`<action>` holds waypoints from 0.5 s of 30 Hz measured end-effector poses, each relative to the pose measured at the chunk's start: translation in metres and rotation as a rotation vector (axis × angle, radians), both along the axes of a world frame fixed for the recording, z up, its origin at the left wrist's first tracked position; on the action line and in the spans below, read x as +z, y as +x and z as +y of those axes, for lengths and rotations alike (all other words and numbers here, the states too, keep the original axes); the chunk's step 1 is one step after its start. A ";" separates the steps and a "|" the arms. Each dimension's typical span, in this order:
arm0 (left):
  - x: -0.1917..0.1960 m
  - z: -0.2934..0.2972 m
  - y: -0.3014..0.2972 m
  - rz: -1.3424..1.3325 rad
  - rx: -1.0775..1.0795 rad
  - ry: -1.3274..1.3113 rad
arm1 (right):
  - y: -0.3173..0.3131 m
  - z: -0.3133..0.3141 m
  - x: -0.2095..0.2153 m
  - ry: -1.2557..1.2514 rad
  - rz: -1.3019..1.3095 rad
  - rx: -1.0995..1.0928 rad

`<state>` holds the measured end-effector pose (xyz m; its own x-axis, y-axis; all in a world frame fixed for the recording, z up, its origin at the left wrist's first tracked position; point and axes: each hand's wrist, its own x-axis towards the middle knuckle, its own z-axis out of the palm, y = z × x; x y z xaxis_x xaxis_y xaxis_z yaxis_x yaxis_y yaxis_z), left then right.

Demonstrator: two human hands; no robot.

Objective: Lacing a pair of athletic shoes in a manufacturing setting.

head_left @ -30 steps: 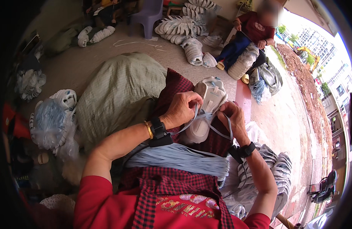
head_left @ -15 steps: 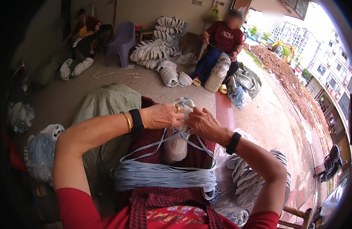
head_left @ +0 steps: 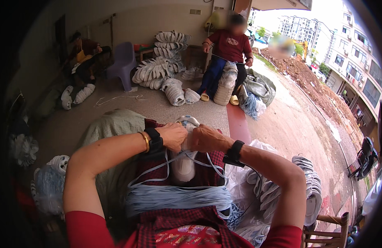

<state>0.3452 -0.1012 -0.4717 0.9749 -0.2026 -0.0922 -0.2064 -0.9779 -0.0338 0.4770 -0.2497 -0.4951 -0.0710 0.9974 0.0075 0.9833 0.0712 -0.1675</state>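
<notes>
A white shoe upper lies toe toward me over my lap, on a dark red checked apron. A pale blue shoelace crosses its throat, with strands running down on both sides. My left hand is closed on the left edge of the upper, near the collar. On the opposite edge my right hand is curled into a closed grip; its fingertips and whatever they pinch are hidden. Across my lap, nearer me, lies a thick bundle of pale blue laces.
Stacked shoe uppers and clear plastic stand at my right, by a wooden chair. A grey-green sack lies at my left. Farther off are a purple chair, piled uppers and two seated people, one holding a lace.
The view has shifted, so the background sits lower and more to the left. My hands stay at the upper's throat; the right one is now turned into a tighter fist.
</notes>
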 end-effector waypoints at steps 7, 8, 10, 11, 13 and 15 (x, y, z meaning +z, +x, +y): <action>-0.016 0.002 -0.013 -0.049 0.172 -0.173 | -0.019 -0.019 -0.009 0.380 0.668 -0.214; -0.023 0.005 -0.010 -0.103 0.116 -0.297 | -0.017 -0.027 -0.002 0.342 1.020 -0.262; -0.031 0.010 -0.009 -0.258 -0.056 -0.598 | -0.006 -0.037 -0.009 0.282 1.431 -0.291; -0.027 0.003 -0.015 -0.259 -0.050 -0.602 | -0.005 -0.043 -0.012 0.274 1.432 -0.290; -0.004 -0.029 -0.039 -0.388 -0.175 -0.967 | -0.012 -0.056 -0.009 0.366 1.404 -0.363; 0.002 -0.051 -0.059 -0.241 -0.062 -1.211 | -0.023 -0.059 -0.001 0.355 1.403 -0.345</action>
